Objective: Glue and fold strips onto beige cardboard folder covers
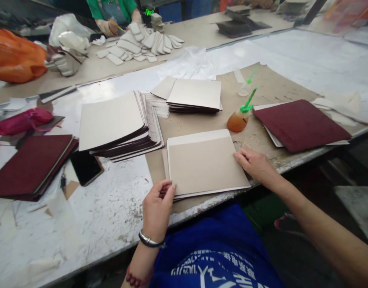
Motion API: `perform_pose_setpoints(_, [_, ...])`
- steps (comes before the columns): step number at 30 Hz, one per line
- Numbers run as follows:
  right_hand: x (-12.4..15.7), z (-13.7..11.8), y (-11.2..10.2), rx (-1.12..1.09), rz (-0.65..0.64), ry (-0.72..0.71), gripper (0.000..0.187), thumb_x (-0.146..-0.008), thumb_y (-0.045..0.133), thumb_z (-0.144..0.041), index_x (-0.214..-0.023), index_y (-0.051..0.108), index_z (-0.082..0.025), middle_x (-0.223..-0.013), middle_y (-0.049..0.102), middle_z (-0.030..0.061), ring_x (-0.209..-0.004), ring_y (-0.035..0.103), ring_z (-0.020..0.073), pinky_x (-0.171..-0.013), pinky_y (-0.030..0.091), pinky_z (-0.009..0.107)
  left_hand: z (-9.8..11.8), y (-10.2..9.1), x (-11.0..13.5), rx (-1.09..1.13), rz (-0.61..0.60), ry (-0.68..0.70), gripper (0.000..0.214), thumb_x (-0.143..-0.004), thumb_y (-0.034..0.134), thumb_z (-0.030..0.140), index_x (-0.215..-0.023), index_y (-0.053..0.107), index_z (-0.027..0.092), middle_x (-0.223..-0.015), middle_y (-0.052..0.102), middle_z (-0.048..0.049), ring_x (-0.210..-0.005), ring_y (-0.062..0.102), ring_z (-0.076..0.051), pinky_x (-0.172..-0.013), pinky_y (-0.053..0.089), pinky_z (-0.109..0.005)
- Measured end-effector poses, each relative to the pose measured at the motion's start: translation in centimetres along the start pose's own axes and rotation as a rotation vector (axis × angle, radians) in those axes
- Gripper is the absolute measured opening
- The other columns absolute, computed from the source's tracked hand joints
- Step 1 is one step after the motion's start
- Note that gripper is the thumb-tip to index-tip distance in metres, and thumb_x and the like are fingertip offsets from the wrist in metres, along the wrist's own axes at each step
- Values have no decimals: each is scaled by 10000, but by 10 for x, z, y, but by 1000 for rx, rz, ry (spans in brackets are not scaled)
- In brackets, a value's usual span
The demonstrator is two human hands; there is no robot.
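A beige board (pixel 205 164) lies in front of me on a small stack with white edges, close to the table's front edge. My left hand (pixel 158 204) is closed, its thumb and curled fingers at the board's lower left corner. On the opposite side, my right hand (pixel 254 165) pinches the right edge. Just beyond the board stands a squat bottle of amber liquid (pixel 238 121) with a green nozzle. To its right a maroon board (pixel 304 125) rests over pale sheets. Two piles of cream boards, a large pile (pixel 112 120) and a smaller pile (pixel 196 94), sit behind my left hand.
Maroon folders (pixel 31 162) and a black phone (pixel 85 166) lie at left, near a pink pouch (pixel 23 120). An orange bag (pixel 17 56) is farther back. Across the table, a person in green (pixel 118 16) works by a heap of pale pieces (pixel 139 42).
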State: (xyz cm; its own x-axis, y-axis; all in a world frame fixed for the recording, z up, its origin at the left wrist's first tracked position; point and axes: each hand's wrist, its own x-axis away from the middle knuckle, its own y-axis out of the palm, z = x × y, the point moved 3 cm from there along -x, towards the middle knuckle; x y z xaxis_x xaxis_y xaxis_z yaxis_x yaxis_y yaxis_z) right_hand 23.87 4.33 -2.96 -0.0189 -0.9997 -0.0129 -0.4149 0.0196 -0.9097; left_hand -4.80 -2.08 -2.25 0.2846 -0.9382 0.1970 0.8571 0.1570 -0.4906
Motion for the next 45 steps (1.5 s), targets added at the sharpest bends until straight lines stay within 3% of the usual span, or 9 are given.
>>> perform_pose_setpoints(20, [-1, 2, 3, -23, -21, -5, 274, -817, 385, -345, -570, 340, -233, -533, 450, 2, -513, 454, 162, -521, 290, 264, 6, -1, -3, -55, -10, -53, 346, -612, 582, 495, -768, 645, 192, -684, 659, -31, -672, 604, -191, -662, 480, -317])
perform_pose_setpoints(27, [2, -3, 0, 22, -26, 7, 239, -866, 411, -257, -633, 433, -209, -611, 542, 2, -586, 507, 137, -565, 315, 230, 5, -3, -7, -108, -33, -140, 505, -497, 589, 605, -784, 641, 193, -697, 672, -48, -693, 611, -242, -693, 478, -375])
perform_pose_setpoints(37, [3, -5, 0, 38, -21, -11, 241, -875, 425, -227, -639, 463, -198, -632, 559, 6, -597, 496, 129, -580, 310, 228, 12, -4, -5, -187, -24, -161, 497, -455, 581, 606, -763, 643, 221, -711, 675, -31, -739, 617, -248, -739, 479, -373])
perform_pose_setpoints(45, [2, -2, 1, -1, -10, -26, 264, -841, 400, -282, -588, 350, -225, -560, 488, 4, -541, 456, 148, -542, 285, 251, 10, -2, -3, -143, -21, -46, 409, -578, 565, 544, -776, 640, 194, -680, 660, -44, -659, 605, -214, -683, 489, -362])
